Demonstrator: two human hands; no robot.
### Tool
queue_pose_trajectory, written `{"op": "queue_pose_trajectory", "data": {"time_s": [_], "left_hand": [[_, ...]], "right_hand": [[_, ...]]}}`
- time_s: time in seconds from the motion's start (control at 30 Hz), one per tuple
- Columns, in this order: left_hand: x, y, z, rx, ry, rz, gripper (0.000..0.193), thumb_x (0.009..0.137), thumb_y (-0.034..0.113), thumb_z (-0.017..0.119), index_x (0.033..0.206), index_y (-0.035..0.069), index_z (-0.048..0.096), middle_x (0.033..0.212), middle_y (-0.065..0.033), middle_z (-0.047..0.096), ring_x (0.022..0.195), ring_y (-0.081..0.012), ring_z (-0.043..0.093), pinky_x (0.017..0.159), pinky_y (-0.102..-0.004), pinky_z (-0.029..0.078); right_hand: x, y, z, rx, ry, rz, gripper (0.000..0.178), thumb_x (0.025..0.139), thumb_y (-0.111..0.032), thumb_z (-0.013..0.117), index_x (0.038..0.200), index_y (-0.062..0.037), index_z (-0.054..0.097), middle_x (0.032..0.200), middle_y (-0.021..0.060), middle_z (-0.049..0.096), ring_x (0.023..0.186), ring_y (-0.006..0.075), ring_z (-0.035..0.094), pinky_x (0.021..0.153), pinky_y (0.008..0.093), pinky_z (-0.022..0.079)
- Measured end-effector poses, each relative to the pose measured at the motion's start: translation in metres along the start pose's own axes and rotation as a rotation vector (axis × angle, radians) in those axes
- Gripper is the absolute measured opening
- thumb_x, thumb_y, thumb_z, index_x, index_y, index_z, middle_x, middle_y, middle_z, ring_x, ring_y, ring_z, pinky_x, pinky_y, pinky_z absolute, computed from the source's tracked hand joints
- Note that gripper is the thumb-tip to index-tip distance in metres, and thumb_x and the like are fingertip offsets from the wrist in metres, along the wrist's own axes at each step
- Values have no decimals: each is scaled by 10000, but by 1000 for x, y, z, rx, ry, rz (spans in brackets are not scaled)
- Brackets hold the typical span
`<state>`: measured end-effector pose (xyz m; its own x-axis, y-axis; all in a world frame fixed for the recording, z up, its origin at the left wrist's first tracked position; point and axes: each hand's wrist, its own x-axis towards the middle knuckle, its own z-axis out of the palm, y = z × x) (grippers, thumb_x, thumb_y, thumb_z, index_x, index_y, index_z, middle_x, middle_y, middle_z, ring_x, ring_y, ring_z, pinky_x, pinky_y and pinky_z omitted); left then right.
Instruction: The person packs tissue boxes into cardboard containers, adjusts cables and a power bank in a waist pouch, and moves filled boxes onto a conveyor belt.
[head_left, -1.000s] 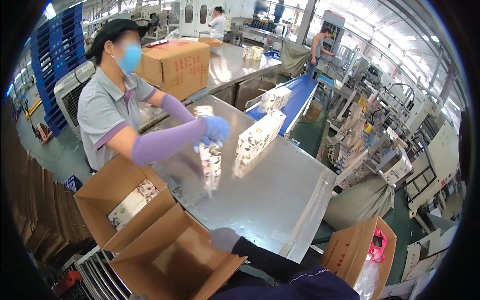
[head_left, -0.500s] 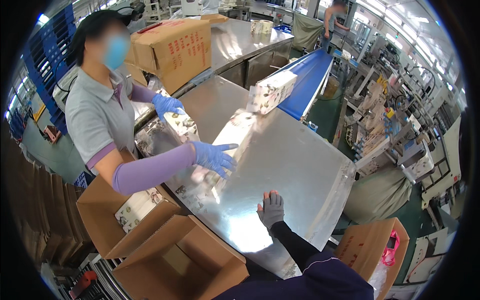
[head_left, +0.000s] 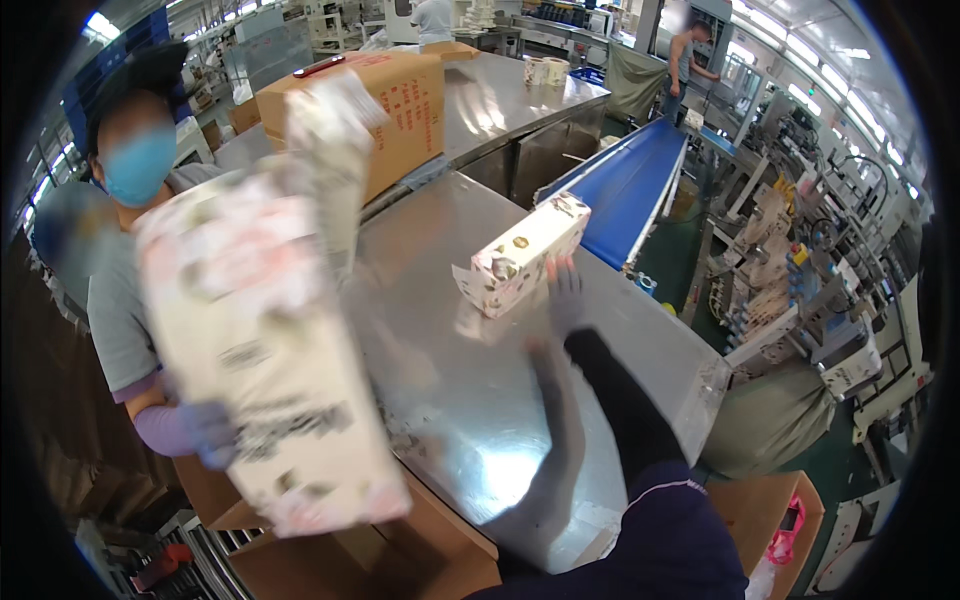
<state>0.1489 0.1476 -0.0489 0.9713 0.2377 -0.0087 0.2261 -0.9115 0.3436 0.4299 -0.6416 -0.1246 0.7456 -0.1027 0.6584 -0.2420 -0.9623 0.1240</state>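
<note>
My right hand (head_left: 567,298), in a grey glove with bare fingertips, reaches over the metal table. Its fingers are stretched out at the near right side of a long cream pack (head_left: 530,250) with a floral print. Whether the fingertips touch the pack cannot be made out. The pack lies at the end of the blue conveyor belt (head_left: 640,185), with a loose wrapper flap at its near end. My left hand is out of view. On the left a co-worker's gloved hand (head_left: 208,432) holds up large floral packs (head_left: 270,370), blurred by motion.
The shiny metal table (head_left: 640,340) fills the middle. Open cardboard boxes (head_left: 440,545) stand below its near left edge, partly behind the raised packs. Another carton (head_left: 735,510) is at the lower right. A big closed carton (head_left: 415,120) sits at the back left, machinery (head_left: 770,260) at right.
My right hand has moved forward to the pack by the belt, which has slid toward me onto the table. The co-worker has lifted floral packs off the table to the left.
</note>
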Motion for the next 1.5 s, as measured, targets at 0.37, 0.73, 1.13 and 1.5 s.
{"op": "queue_pose_trajectory", "data": {"time_s": [0.37,0.73,1.13,1.5], "left_hand": [[-3,42,-33,93,-51,-100,337,817,271,670,857,-62,643,735,-273,620,666,-444,576,621,-502,458],[-4,53,-28,-178,12,-299,221,796,66,558,912,-112,616,764,-187,670,670,-239,636,634,-352,483],[1,47,-10,-196,76,-246,235,816,132,612,835,-102,616,688,-220,626,642,-333,643,564,-389,474],[1,56,-15,-155,132,-217,225,814,166,623,863,-51,655,797,-230,655,752,-384,646,656,-433,497]], "right_hand": [[167,-169,61,123,-658,84,603,798,-408,605,1272,-43,527,1250,164,581,1166,327,543,982,440,426],[61,-109,-104,481,-1045,293,922,699,-459,747,1393,30,389,1186,206,609,1083,320,609,897,409,500],[-107,-148,-181,2348,-657,1055,434,914,-283,529,1253,-14,516,1192,126,622,1049,261,613,878,376,518],[-43,-184,-189,2340,-608,748,424,935,-306,489,1247,-19,511,1200,111,612,1066,256,600,878,378,519]]}}
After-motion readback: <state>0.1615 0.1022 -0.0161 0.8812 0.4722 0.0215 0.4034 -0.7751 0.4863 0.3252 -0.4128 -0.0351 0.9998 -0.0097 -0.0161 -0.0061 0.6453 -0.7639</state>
